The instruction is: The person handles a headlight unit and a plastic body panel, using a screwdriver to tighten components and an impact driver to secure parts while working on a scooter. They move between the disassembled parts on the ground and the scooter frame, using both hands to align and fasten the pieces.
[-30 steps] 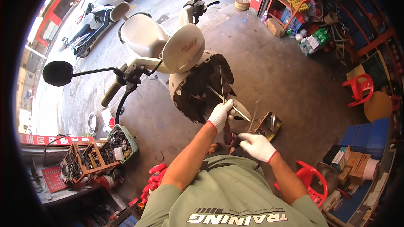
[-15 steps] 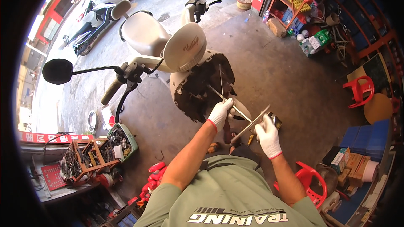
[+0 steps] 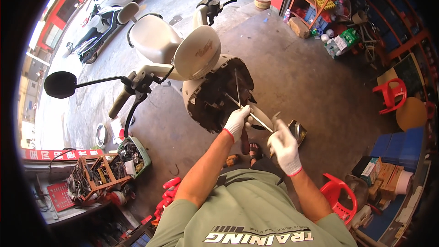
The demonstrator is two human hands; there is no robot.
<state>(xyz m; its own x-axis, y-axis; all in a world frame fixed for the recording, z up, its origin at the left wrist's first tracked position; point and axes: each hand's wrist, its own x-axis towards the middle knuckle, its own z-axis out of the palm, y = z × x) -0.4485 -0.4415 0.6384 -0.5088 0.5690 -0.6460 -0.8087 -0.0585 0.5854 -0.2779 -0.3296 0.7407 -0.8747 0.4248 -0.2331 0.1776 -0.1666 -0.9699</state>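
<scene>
Before me stands a cream scooter (image 3: 157,36), its front cavity (image 3: 215,93) open and dark inside. My left hand (image 3: 238,121), in a white glove, is closed round the bright shaft of a T-handle wrench (image 3: 261,122), which slants into the cavity. The same hand holds a screwdriver (image 3: 237,87); its thin blade points up into the opening and its dark handle hangs below the fist. My gloved right hand (image 3: 284,148) is closed at the wrench's crossbar, slightly blurred and hiding most of it. A cream fender (image 3: 260,115) shows behind the shaft.
A black mirror (image 3: 61,84) and handlebar grip (image 3: 120,102) jut out at left. Further left stand a green bin of parts (image 3: 139,158) and a rack of tools (image 3: 98,174). Red chairs (image 3: 339,196) and boxes (image 3: 388,180) are at right. A dark-and-yellow object (image 3: 298,132) lies on the floor.
My right hand has moved slightly left and down, and the wrench's crossbar has turned, now mostly behind my fingers. My left hand stays on the shaft and screwdriver.
</scene>
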